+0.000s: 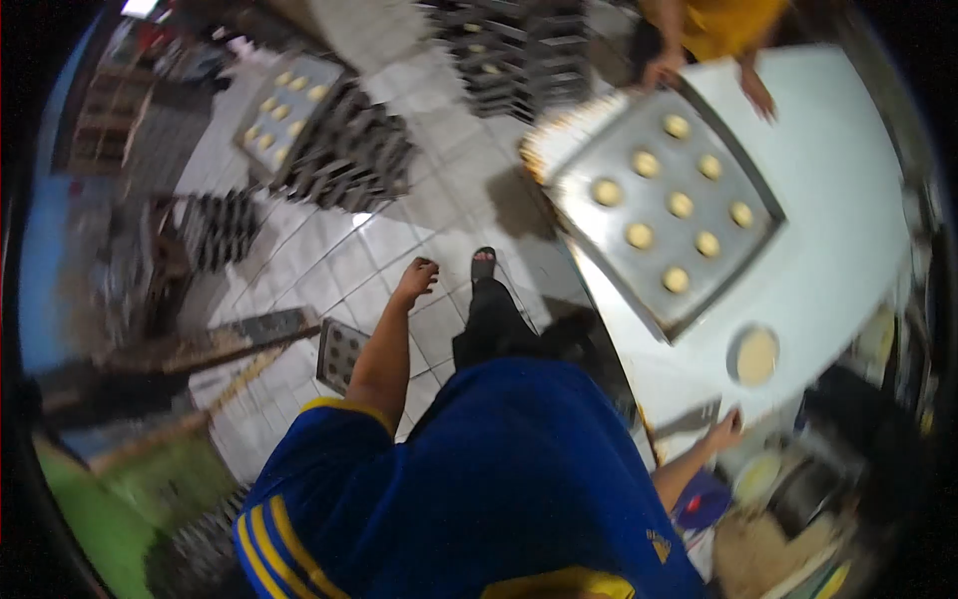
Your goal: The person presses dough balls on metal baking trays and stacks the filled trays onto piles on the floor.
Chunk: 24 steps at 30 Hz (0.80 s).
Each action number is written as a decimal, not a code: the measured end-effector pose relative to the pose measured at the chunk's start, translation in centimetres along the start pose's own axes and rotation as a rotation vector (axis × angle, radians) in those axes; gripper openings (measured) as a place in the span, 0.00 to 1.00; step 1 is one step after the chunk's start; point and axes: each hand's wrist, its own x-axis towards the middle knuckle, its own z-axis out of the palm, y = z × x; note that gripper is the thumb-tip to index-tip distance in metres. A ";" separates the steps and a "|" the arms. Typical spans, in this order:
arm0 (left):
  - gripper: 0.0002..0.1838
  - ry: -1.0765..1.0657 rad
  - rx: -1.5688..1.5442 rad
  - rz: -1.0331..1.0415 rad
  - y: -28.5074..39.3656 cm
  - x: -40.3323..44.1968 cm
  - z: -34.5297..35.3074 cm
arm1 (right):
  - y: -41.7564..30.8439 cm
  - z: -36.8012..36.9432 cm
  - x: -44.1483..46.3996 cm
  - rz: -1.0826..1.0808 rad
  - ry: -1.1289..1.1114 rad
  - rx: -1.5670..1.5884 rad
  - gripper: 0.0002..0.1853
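My left hand hangs over the tiled floor, away from the table, with loosely bent fingers and nothing seen in it. At the near edge of the white table, my right hand has its fingers curled together; whether something small is in them is hidden. Just beyond it stands a round bowl of pale yellow contents. Farther up the table lies a square metal baking tray with several round pale dough pieces spaced apart. Another person's hand touches the tray's far corner.
Another person in a yellow top stands at the table's far side. Stacked trays rise from the floor, with a dough-filled tray on top. A small tray is beside my left arm. Containers crowd the right side.
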 end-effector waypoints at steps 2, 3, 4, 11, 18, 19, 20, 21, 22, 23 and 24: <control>0.24 0.120 -0.082 0.031 1.7 2.9 -6.4 | 0.8 0.7 -3.9 -0.004 -0.009 -0.218 0.21; 0.24 0.190 -0.186 0.101 2.0 5.4 -10.1 | -0.6 2.1 -7.0 0.099 0.040 -0.108 0.22; 0.25 0.253 -0.280 0.184 1.2 6.5 -13.0 | 3.5 0.5 -8.6 0.025 -0.026 -0.186 0.23; 0.29 0.559 -0.734 0.393 4.9 18.7 -41.4 | -1.7 5.6 -20.4 -0.027 -0.313 -0.594 0.21; 0.26 0.678 -0.863 0.113 4.4 29.6 -56.6 | -13.3 11.8 -26.7 -0.081 -0.528 -0.714 0.24; 0.21 0.663 -1.004 0.159 4.8 30.3 -57.0 | -14.4 12.3 -27.2 -0.052 -0.539 -0.760 0.24; 0.21 0.652 -1.001 0.144 5.0 30.6 -57.5 | -15.4 12.9 -27.5 -0.012 -0.564 -0.742 0.23; 0.22 0.539 -0.989 0.150 5.0 31.2 -58.3 | -16.8 13.9 -28.8 -0.043 -0.538 -0.698 0.22; 0.24 0.425 -0.974 0.160 4.2 32.7 -59.3 | -17.3 14.6 -29.7 -0.072 -0.513 -0.649 0.22; 0.20 0.360 -0.977 0.166 3.6 34.1 -60.5 | -18.0 15.4 -30.0 -0.077 -0.525 -0.679 0.23; 0.20 0.348 -0.969 0.164 2.8 35.3 -61.2 | -18.1 15.7 -29.8 -0.057 -0.545 -0.711 0.22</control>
